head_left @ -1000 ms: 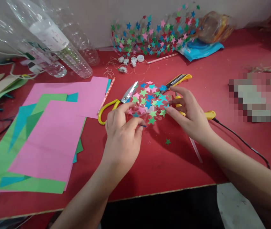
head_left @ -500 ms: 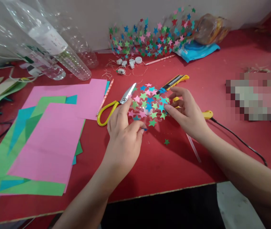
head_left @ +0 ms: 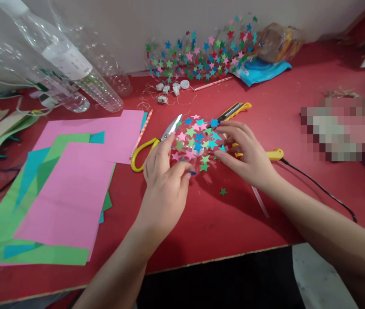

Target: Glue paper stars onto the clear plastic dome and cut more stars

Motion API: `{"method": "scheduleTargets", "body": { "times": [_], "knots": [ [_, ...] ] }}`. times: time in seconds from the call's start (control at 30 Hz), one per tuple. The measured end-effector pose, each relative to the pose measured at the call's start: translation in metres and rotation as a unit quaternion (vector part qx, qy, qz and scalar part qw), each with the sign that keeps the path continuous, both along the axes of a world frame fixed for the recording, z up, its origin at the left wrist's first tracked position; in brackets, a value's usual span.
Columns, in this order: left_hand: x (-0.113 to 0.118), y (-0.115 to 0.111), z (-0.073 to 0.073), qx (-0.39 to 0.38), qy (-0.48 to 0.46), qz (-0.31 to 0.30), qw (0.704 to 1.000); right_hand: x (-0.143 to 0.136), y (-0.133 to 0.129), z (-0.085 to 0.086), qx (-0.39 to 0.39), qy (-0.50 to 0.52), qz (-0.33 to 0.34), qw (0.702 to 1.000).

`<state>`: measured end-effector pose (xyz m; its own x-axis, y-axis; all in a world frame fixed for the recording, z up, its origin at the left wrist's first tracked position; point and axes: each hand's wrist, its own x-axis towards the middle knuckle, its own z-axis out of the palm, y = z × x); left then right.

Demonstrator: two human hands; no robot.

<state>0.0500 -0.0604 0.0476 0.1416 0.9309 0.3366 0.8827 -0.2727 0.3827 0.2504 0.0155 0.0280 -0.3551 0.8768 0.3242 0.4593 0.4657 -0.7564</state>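
Note:
A clear rounded plastic piece covered with colored paper stars (head_left: 198, 139) lies on the red table between my hands. My left hand (head_left: 166, 189) is at its left side, thumb and index finger pinched on a small blue star (head_left: 192, 173). My right hand (head_left: 249, 156) rests at its right side with fingers apart, fingertips at the starred surface. A loose green star (head_left: 223, 191) lies in front of the piece. Yellow-handled scissors (head_left: 144, 155) lie just left, partly behind my left hand. A yellow glue gun (head_left: 275, 154) sits partly hidden behind my right hand.
Colored paper sheets (head_left: 63, 193) cover the left side. Clear bottles (head_left: 73, 64) lean at the back left. A star-covered bottle (head_left: 201, 56) lies along the wall. A cutter (head_left: 235, 111) lies behind the piece, a glue stick (head_left: 260, 201) near the front, a blue packet (head_left: 262, 73) behind.
My right hand has shifted slightly left, over the right edge of the starred piece. My left hand keeps its pinch. The whole view has shifted a little.

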Motion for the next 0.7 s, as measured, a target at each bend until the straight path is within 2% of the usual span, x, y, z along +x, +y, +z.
{"method": "scheduleTargets", "body": {
  "times": [0.23,0.5,0.7],
  "knots": [
    [-0.0014,0.0006,-0.0012,-0.004,0.012,0.014,1.0,-0.003,-0.0022,-0.0031,0.014,-0.003,0.008,1.0],
    [-0.0021,0.0012,0.0011,-0.021,-0.012,0.007,1.0,-0.0018,-0.0021,-0.0029,0.014,-0.004,0.008,1.0],
    [-0.0032,0.0062,-0.0024,-0.004,-0.032,0.003,0.999,-0.0022,-0.0019,-0.0027,0.014,-0.002,0.012,1.0]
  ]
}}
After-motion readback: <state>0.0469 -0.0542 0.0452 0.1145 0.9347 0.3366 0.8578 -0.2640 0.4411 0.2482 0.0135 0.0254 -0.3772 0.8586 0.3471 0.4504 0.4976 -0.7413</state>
